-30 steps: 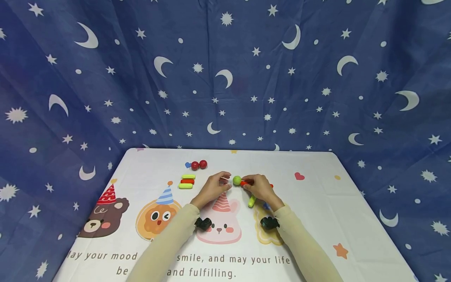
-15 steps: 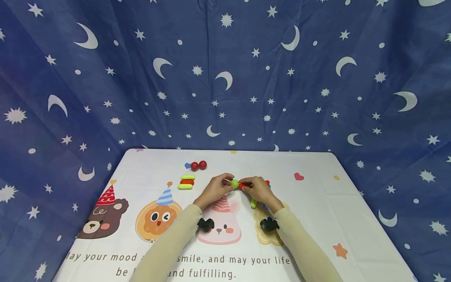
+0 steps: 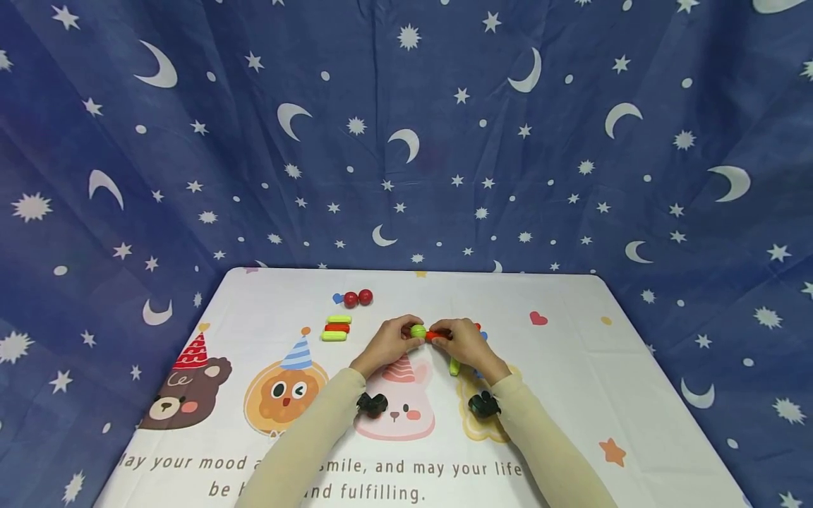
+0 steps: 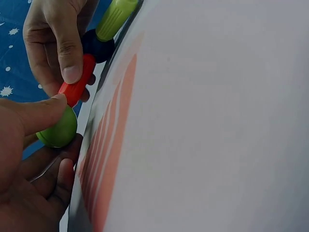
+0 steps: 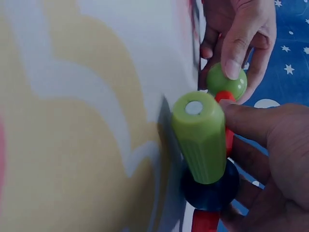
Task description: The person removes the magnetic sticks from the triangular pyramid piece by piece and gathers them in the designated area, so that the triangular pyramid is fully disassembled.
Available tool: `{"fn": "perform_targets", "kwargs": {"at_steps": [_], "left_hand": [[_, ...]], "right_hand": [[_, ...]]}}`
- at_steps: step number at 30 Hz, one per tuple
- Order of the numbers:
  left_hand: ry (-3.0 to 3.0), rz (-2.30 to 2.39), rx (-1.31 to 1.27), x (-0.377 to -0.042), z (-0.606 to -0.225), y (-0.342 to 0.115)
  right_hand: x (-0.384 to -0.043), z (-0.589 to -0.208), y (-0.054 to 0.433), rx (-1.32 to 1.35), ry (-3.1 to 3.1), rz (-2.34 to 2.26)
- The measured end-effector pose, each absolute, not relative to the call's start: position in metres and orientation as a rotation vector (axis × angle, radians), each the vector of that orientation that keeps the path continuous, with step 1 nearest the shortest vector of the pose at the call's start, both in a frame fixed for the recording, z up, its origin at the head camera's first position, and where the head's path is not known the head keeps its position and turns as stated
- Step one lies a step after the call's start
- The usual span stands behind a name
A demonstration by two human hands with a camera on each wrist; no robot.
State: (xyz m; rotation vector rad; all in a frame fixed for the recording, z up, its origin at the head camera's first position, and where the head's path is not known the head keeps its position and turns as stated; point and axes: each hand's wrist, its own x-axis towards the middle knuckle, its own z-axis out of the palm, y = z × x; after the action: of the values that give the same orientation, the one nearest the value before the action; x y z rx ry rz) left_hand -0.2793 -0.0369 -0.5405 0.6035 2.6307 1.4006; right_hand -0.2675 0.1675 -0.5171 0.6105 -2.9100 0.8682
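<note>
In the head view my left hand [image 3: 390, 343] pinches a light green ball [image 3: 418, 331] between thumb and fingers. My right hand [image 3: 468, 346] grips a red toy rod [image 4: 83, 77], one end of which meets the ball. At the rod's other end is a dark blue ball [image 5: 217, 193], partly behind the fingers. From that blue ball stick out a yellow-green rod [image 5: 200, 145], with a pale round disc in its end, and a second red rod [image 5: 205, 221]. The right hand hides part of this joined piece in the head view.
Two dark red balls [image 3: 358, 299] sit side by side at the back left of the white printed tablecloth [image 3: 571, 395]. Two yellow-green rods [image 3: 334, 336] and a red rod [image 3: 337, 328] lie in a row nearer the left hand. A blue starry curtain [image 3: 406, 141] stands behind the table.
The left hand, earlier apart from the green ball, has closed in and now pinches it. Ball and joined rods have shifted slightly left and toward the person, with the right hand following.
</note>
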Motion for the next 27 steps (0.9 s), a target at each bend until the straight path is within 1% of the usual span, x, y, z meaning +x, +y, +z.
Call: {"fn": "perform_targets", "kwargs": {"at_steps": [23, 27], "left_hand": [[2.65, 1.382, 0.538, -0.2767, -0.5396, -0.0384], [2.618, 1.42, 0.552, -0.2752, -0.5369, -0.0397]], "right_hand": [[-0.2715, -0.523, 0.1675, 0.618, -2.882, 0.868], [-0.2721, -0.5238, 0.1697, 0.582, -2.894, 0.845]]}}
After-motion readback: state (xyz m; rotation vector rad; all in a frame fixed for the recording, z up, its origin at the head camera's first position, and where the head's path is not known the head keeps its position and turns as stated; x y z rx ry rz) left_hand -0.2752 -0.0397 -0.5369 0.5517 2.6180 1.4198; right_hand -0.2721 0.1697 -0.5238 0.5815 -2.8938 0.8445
